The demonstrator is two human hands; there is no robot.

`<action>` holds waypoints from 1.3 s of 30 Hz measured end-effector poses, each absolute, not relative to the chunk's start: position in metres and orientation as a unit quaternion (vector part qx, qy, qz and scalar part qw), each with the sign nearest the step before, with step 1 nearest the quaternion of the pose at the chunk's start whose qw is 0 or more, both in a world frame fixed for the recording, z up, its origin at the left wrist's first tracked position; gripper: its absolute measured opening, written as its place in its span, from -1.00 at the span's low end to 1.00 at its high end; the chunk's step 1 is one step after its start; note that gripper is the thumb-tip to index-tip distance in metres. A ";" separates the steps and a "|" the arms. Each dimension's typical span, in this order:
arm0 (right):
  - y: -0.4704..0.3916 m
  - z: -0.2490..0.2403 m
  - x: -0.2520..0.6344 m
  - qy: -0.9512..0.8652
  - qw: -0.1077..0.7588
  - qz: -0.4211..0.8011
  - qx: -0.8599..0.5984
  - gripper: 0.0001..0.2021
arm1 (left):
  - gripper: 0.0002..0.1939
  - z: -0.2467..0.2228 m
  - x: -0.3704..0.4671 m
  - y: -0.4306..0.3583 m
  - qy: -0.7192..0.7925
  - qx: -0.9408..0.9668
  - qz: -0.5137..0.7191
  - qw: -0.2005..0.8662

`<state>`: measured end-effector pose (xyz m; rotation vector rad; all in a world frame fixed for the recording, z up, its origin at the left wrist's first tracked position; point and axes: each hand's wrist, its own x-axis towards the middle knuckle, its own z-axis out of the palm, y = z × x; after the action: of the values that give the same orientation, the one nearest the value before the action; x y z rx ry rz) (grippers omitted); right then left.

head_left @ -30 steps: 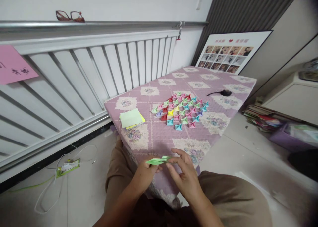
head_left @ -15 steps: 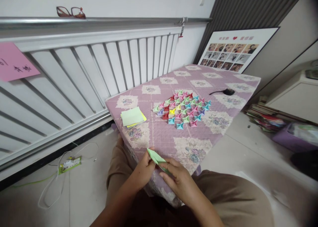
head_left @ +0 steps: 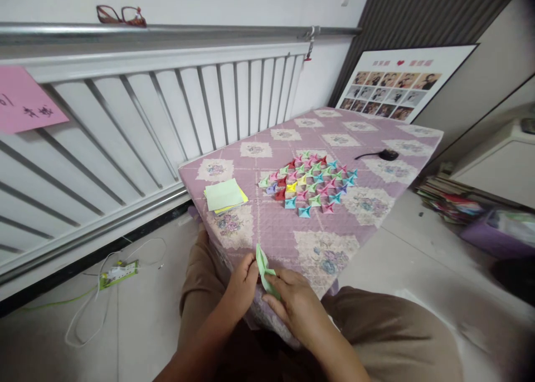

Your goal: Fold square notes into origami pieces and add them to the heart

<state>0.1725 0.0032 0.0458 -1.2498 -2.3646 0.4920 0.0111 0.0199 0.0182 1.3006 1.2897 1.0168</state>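
Between my hands, over the near corner of the table, is a light green piece of folded paper (head_left: 263, 262), its upper end pointing up and its lower part spread at an angle. My left hand (head_left: 243, 281) pinches its left edge with thumb and fingers. On the other side my right hand (head_left: 292, 301) grips the lower right part, fingers behind and thumb in front. Farther up the table, several small folded paper pieces (head_left: 304, 188) in pink, red, green, blue, yellow and purple stand in slanting rows. A stack of square paper sheets (head_left: 224, 196), pale green over yellow, lies at the left.
A purple flowered cloth (head_left: 267, 226) covers the table. A black object with a cord (head_left: 388, 155) lies toward its right side. A white radiator (head_left: 234, 97) runs along the left, with glasses (head_left: 121, 16) on the pipe above. A power strip (head_left: 119, 274) with cables sits on the floor.
The green paper has turned more upright and its folds have opened somewhat between my hands. My right hand has shifted slightly left and down. The view has moved a little.
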 end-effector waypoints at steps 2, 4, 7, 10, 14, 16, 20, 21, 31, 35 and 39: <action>0.003 0.045 0.172 -0.851 0.210 0.168 -0.452 -0.71 | -0.73 0.016 0.010 0.019 0.529 0.532 0.426 0.506; 0.003 0.045 0.172 -0.852 0.205 0.160 -0.454 -0.71 | -0.77 0.014 0.011 0.019 0.528 0.537 0.420 0.506; 0.003 0.045 0.172 -0.853 0.187 0.156 -0.461 -0.71 | -0.83 0.016 0.012 0.020 0.545 0.548 0.397 0.495; 0.003 0.043 0.172 -0.853 0.182 0.155 -0.464 -0.69 | -0.83 0.020 0.013 0.024 0.562 0.582 0.362 0.463; 0.003 0.040 0.172 -0.854 0.181 0.149 -0.464 -0.70 | -0.84 0.023 0.010 0.027 0.594 0.657 0.294 0.360; 0.003 0.041 0.171 -0.856 0.179 0.150 -0.461 -0.72 | -0.84 0.025 0.009 0.027 0.594 0.688 0.268 0.320; 0.002 0.043 0.170 -0.861 0.172 0.163 -0.451 -0.74 | -0.83 0.031 0.008 0.026 0.576 0.730 0.232 0.286; 0.002 0.043 0.171 -0.862 0.171 0.168 -0.447 -0.72 | -0.82 0.032 0.007 0.026 0.574 0.737 0.221 0.280; 0.007 0.011 0.172 -0.877 0.172 0.086 -0.441 -0.74 | -0.62 0.044 0.006 0.027 0.598 0.749 0.139 0.249; 0.009 0.012 0.172 -0.878 0.195 0.030 -0.436 -0.85 | -0.45 0.048 0.002 0.027 0.599 0.752 0.129 0.242; 0.011 0.016 0.178 -0.876 0.207 0.043 -0.433 -0.83 | -0.38 0.050 -0.007 0.030 0.535 0.807 0.097 0.230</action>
<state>0.1781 0.0111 0.0162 -1.2055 -2.4394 0.1194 -0.0066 0.0299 0.0498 2.2204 1.4728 0.2674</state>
